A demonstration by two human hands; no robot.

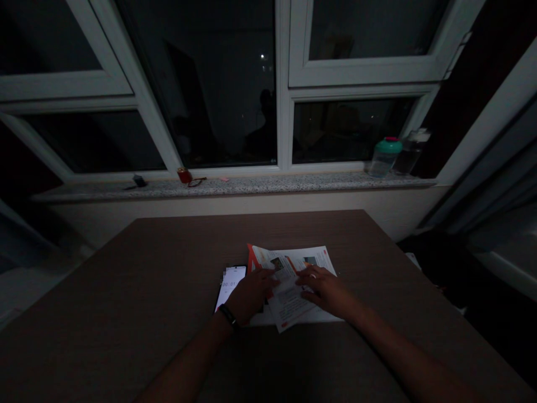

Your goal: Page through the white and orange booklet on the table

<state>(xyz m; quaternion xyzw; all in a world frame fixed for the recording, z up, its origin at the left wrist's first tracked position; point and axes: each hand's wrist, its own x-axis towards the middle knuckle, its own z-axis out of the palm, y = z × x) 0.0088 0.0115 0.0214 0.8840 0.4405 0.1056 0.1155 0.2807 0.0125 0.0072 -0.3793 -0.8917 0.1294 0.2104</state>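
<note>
A printed leaflet in white with red and orange parts lies on the table, one flap folded over at a slant across the sheet. My left hand, with a black band on its wrist, rests on the leaflet's left side, fingers stretched toward the middle. From the right, my right hand lies on the leaflet with its fingers spread, and a ring shows on one finger. The fingertips of both hands touch the folded flap. Beside my left hand is a phone with a lit screen showing timer digits, partly covered by that hand.
The brown wooden table reaches toward a stone windowsill. On the sill stand a clear bottle with a teal lid, another clear bottle, a small red object and a small dark object. The room is dim.
</note>
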